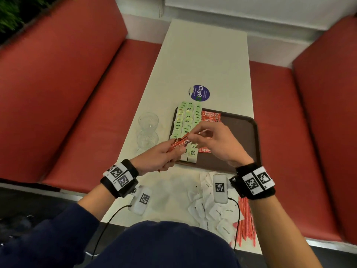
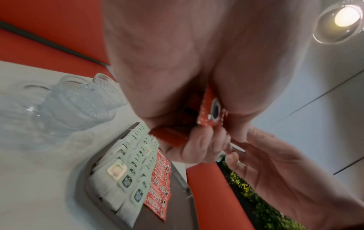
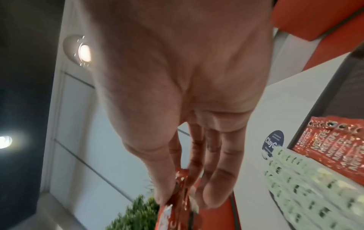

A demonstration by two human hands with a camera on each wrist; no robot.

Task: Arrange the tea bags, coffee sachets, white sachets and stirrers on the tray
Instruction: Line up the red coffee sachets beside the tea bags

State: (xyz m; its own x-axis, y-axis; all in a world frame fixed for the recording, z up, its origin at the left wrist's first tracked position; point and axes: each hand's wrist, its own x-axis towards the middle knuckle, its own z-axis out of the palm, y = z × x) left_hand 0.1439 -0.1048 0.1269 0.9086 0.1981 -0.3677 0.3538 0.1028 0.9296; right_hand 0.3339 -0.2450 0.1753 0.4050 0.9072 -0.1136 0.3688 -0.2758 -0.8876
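My left hand (image 1: 164, 155) grips a bunch of red coffee sachets (image 1: 45, 143) just above the near left corner of the brown tray (image 1: 245, 132). My right hand (image 1: 195, 139) pinches one red coffee sachet (image 3: 177, 197) at the end of that bunch. Rows of green tea bags (image 1: 186, 122) fill the tray's left side. A column of coffee sachets (image 1: 210, 117) lies beside them, also seen in the left wrist view (image 2: 160, 183). White sachets (image 1: 210, 207) and red stirrers (image 1: 246, 221) lie on the table near me.
Two clear glasses (image 1: 147, 130) stand left of the tray. A round blue sticker (image 1: 199, 93) is on the white table (image 1: 202, 60) beyond the tray. Red benches (image 1: 77, 93) flank the table. The tray's right half is bare.
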